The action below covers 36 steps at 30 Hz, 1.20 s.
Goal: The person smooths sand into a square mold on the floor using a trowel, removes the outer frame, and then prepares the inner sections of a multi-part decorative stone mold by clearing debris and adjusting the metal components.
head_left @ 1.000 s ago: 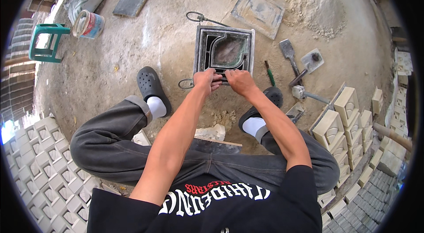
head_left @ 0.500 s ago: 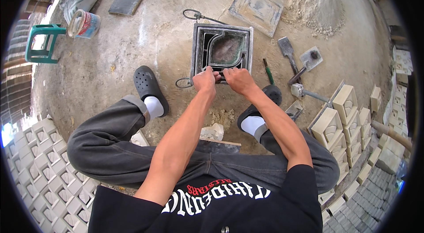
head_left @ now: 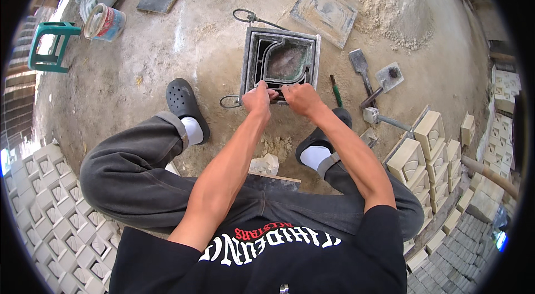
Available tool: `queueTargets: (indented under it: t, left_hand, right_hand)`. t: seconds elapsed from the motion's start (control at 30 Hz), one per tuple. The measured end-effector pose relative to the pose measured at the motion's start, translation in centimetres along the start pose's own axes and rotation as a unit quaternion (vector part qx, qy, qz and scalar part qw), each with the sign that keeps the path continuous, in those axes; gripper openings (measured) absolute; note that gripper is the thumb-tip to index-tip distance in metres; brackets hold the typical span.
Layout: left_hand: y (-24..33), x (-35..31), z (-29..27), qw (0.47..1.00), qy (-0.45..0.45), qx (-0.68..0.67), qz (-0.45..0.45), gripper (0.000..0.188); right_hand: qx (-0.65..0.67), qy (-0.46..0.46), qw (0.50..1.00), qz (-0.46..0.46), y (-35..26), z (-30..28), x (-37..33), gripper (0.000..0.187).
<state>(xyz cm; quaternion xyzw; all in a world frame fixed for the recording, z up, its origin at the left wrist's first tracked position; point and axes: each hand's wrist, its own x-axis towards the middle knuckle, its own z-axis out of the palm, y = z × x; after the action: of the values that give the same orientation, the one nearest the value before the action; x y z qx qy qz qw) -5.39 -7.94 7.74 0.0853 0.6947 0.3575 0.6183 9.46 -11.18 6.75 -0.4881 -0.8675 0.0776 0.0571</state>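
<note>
A square dark metal mould (head_left: pixel 283 33) sits on the ground between my feet. Inside it is an insert with a leaf-shaped recess (head_left: pixel 285 64), its floor reddish and greenish. My left hand (head_left: pixel 258 99) is closed at the near side of the mould, its fingers curled over the inner edge. Close beside it, my right hand (head_left: pixel 301 99) is closed on the same near edge, knuckles up. The fingertips and the exact part they grip are partly hidden. Wire loops (head_left: pixel 243 15) stick out from the mould's left corners.
Right of the mould lie a green-handled tool (head_left: pixel 336 91), a flat trowel-like tool (head_left: pixel 359 63) and a hammer (head_left: pixel 370 115). Stacked cast blocks (head_left: pixel 411 160) stand at the right, and more blocks (head_left: pixel 58 216) at the left. Farther off are a powder heap (head_left: pixel 398 4), a bucket (head_left: pixel 106 23) and a green stool (head_left: pixel 54 29).
Both hands keep their place on the mould's near edge, with little visible movement. The whole view has shifted slightly.
</note>
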Motion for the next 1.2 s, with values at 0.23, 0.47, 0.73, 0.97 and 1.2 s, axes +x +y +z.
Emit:
queueTargets:
  t: [0.23,0.47,0.73,0.97,1.2]
  left_hand:
    - [-0.3,-0.4,-0.4,0.998,-0.030,-0.058,0.014,0.021]
    - [0.9,-2.0,-0.3,0.999,-0.015,-0.021,0.046,0.022]
    - [4.8,-6.1,0.2,0.995,-0.068,-0.026,0.071,0.026]
    - [10.6,-10.3,-0.1,0.940,-0.301,0.156,0.044,0.029]
    - [15.3,-7.6,-4.2,0.942,-0.237,0.189,0.145,0.048]
  right_hand:
    - [-0.002,0.022,1.000,-0.008,-0.3,-1.9,0.4,0.009]
    - [-0.034,0.044,0.998,-0.011,-0.9,-4.1,0.1,0.008]
    - [-0.069,0.051,0.996,-0.008,-1.5,-10.4,0.3,0.006]
    - [-0.107,0.087,0.990,0.029,-0.7,-17.7,-1.4,0.004]
    - [-0.088,0.081,0.973,0.197,3.5,-20.4,-5.5,0.019]
